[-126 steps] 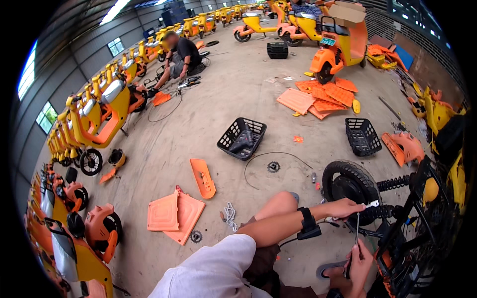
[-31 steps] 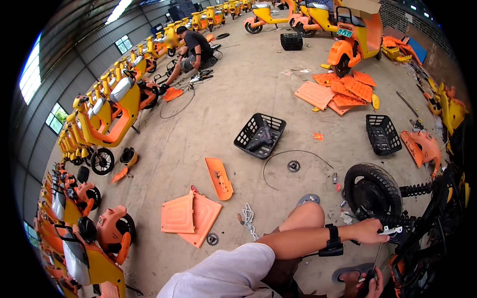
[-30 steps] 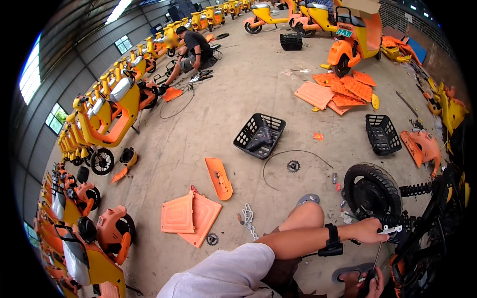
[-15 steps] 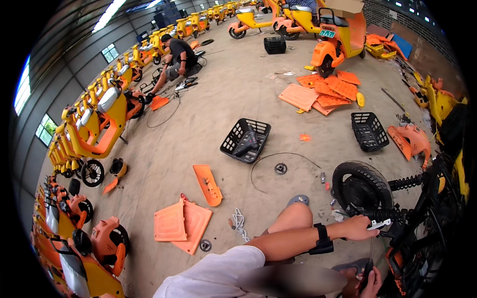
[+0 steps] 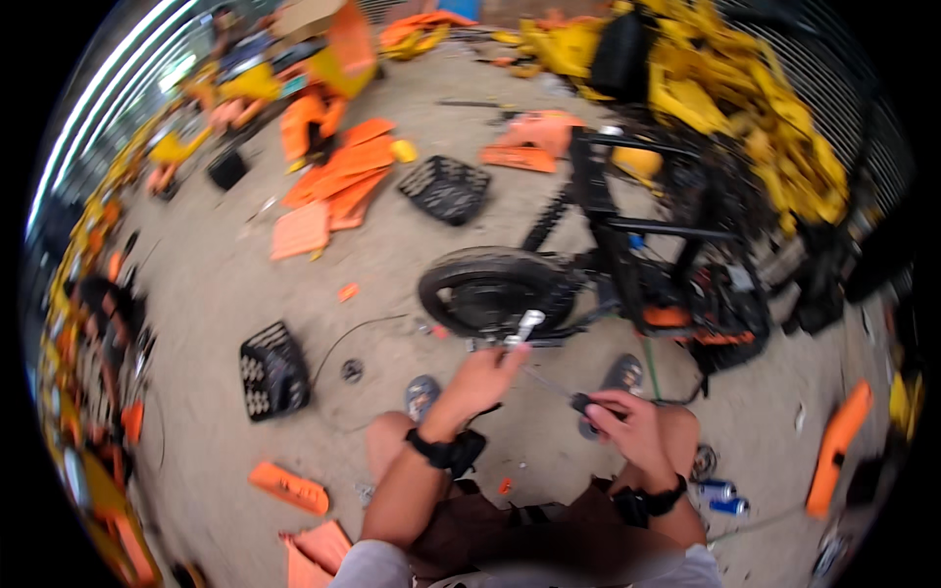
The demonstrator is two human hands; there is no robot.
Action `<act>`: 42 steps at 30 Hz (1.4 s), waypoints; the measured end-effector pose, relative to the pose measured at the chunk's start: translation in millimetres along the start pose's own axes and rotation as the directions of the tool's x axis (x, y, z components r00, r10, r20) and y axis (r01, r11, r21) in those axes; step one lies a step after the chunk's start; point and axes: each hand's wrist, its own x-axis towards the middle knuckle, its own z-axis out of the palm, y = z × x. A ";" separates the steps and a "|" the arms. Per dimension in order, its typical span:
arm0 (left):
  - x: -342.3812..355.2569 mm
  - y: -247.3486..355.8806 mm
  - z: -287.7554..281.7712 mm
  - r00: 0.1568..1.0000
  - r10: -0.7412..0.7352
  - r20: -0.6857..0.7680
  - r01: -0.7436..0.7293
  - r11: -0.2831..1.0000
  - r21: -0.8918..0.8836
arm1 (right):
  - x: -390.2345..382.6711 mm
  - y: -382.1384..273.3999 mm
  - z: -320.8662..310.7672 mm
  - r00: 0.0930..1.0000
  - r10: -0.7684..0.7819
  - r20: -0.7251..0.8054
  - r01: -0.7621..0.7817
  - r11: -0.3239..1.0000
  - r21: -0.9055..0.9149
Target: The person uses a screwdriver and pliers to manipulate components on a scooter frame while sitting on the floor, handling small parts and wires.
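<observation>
I squat on the concrete floor point(image 5: 392, 255) with my knees apart, facing the small black wheel point(image 5: 495, 292) of a stripped black frame point(image 5: 627, 230). My left hand point(image 5: 480, 377) reaches forward and closes around a silvery tool point(image 5: 522, 326) whose bright head sits at the wheel's lower edge, close to where the axle would be; the blur keeps me from telling whether it touches a nut there. My right hand point(image 5: 622, 421) stays closer to my body, fingers curled shut on a dark handle point(image 5: 582, 402). A thin shaft appears to run from that handle up toward my left hand, so the two hands may share one long tool, one steadying the working end, the other set back on the grip for leverage. I wear a dark band on each wrist.

The wheel stands upright on the floor, still joined to the frame, which puts its hub low and explains my crouch. My sandalled feet rest just before it. A black basket point(image 5: 272, 370) lies to my left, another point(image 5: 447, 188) farther off beside orange panels point(image 5: 328, 186). A heap of yellow parts point(image 5: 745, 108) rises behind the frame.
</observation>
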 end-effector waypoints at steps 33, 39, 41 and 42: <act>-4.0 -7.1 -33.6 0.973 -0.174 -0.154 0.138 0.965 -0.222 | 36.1 13.4 64.2 0.899 -0.255 -0.358 0.420 0.733 0.534; -6.8 -4.3 -22.9 0.974 -0.145 -0.174 0.098 0.963 -0.250 | 31.8 9.6 50.7 0.923 -0.222 -0.313 0.355 0.804 0.477; -11.3 -6.0 -28.3 0.964 -0.164 -0.209 0.110 0.963 -0.245 | 36.7 8.9 57.7 0.862 -0.303 -0.406 0.456 0.813 0.363; -5.8 -5.0 -23.8 0.970 -0.155 -0.186 0.109 0.966 -0.236 | 35.8 9.8 53.4 0.815 -0.335 -0.474 0.504 0.814 0.291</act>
